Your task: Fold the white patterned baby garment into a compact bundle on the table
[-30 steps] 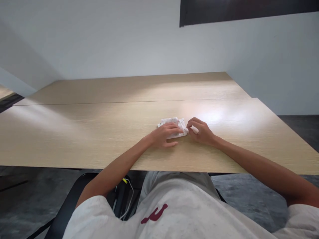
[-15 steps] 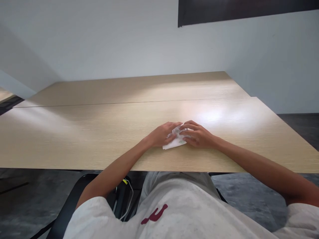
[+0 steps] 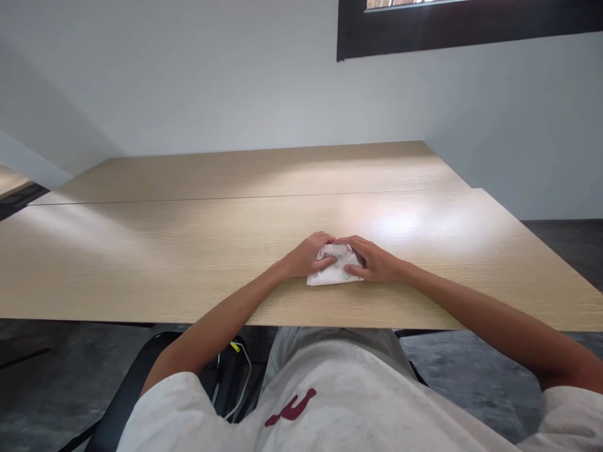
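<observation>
A folded white diaper (image 3: 335, 271) with small green prints and a gathered far edge lies on the table near its front edge. My left hand (image 3: 311, 256) grips its left end, thumb on top and fingers curled round the far side. At the right end, my right hand (image 3: 372, 258) holds it with the thumb on the near part and the fingers over the far corner. The fingertips of both hands almost meet behind it. Its underside is hidden.
The pale wooden table (image 3: 188, 251) has a seam running across it and meets a grey wall (image 3: 226, 75) at the back. A dark window frame (image 3: 424, 41) is at upper right. A black chair (image 3: 136, 383) with a white cable (image 3: 247, 376) stands below left.
My right hand's fingers have come off the diaper's top and now wrap its far right corner. More of the printed surface shows. The view has tilted slightly upward.
</observation>
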`<move>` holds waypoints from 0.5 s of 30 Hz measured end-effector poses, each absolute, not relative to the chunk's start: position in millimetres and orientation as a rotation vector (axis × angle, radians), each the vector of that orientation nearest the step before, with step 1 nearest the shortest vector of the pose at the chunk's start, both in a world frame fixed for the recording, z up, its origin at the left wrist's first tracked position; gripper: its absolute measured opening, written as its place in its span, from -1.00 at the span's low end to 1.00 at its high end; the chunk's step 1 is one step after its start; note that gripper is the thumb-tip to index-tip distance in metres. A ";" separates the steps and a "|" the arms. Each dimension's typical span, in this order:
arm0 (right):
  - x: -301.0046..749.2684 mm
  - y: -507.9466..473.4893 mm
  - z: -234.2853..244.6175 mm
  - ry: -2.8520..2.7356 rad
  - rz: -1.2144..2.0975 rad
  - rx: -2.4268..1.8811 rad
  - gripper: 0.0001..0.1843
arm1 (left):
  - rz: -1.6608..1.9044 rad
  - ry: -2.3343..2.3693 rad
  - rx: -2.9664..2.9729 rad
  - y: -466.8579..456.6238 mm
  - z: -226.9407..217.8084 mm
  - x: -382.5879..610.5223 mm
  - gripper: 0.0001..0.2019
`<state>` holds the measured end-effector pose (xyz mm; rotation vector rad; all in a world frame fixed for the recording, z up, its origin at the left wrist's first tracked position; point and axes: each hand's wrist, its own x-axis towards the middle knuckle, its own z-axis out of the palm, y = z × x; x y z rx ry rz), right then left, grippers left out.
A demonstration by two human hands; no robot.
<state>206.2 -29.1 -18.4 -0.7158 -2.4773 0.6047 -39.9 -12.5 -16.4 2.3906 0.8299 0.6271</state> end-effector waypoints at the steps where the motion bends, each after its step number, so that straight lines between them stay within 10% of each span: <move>1: 206.4 -28.6 -19.3 -2.470 0.605 -0.728 -0.38 | 0.614 0.832 2.412 -11.4 -17.0 -40.8 -0.61; 15: 181.2 15.2 -24.6 -2.328 0.790 -0.466 -0.25 | 0.707 0.443 2.396 20.4 -24.9 -36.4 -0.18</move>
